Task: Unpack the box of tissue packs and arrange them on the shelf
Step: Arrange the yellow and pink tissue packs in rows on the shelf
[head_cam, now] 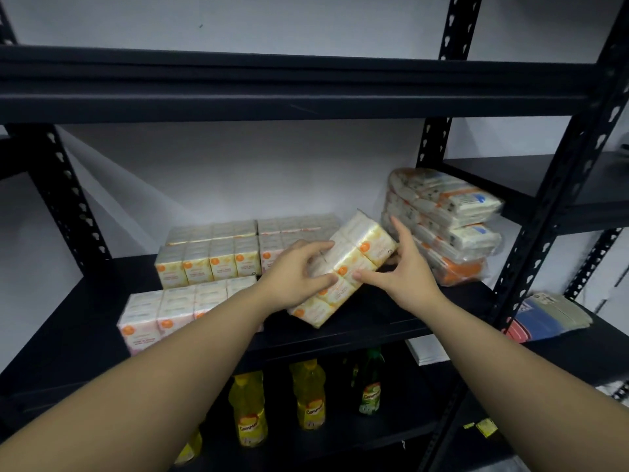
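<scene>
Black shelf (374,321), left hand (292,277) and right hand (405,270) gripping tilted tissue pack (347,264) — fingers curled (both sides)

- Yellow bottles (250,408) and a green bottle (370,383), upright, lower level.
- Orange-and-white wrapped bundles (446,226), stacked at right.
- Folded blue and grey cloths (548,316), neighbouring rack.
- White wall (238,165) behind.
</scene>
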`<state>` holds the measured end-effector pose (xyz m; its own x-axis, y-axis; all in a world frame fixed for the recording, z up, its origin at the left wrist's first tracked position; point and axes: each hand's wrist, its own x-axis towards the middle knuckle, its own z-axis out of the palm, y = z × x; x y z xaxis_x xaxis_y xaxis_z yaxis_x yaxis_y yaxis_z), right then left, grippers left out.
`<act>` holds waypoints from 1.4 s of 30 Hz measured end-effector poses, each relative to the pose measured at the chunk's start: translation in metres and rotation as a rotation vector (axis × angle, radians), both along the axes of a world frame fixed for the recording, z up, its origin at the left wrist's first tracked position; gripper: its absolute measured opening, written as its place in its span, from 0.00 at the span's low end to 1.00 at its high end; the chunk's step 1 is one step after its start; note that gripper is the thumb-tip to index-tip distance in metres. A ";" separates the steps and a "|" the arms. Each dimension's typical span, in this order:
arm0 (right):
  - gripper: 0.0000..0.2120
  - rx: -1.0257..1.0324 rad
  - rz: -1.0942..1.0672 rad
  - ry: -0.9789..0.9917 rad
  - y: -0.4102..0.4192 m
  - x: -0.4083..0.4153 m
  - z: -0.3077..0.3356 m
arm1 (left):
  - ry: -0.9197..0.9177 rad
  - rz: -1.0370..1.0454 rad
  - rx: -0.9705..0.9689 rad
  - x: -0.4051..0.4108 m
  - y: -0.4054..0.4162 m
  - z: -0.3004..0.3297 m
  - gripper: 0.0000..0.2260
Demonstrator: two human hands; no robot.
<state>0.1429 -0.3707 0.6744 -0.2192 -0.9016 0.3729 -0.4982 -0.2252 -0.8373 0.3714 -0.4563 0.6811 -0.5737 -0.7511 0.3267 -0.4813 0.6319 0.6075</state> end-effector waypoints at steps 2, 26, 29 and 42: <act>0.42 -0.005 -0.054 0.036 0.002 -0.008 -0.009 | -0.074 -0.018 -0.030 -0.004 -0.003 0.003 0.30; 0.40 0.080 -0.011 0.463 -0.016 -0.007 -0.041 | -0.278 0.118 -0.153 0.047 -0.008 0.001 0.27; 0.35 0.098 -0.015 0.491 -0.020 -0.002 -0.046 | -0.336 0.256 -0.127 0.094 -0.013 -0.002 0.33; 0.32 0.122 -0.014 0.565 -0.049 0.025 -0.043 | -0.568 0.344 -0.003 0.177 0.001 -0.024 0.45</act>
<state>0.1681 -0.4198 0.6310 -0.0284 -0.9437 0.3295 -0.8776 -0.1342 -0.4601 0.5484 -0.4556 0.6572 -0.3853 -0.9216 0.0465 -0.9006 0.3866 0.1988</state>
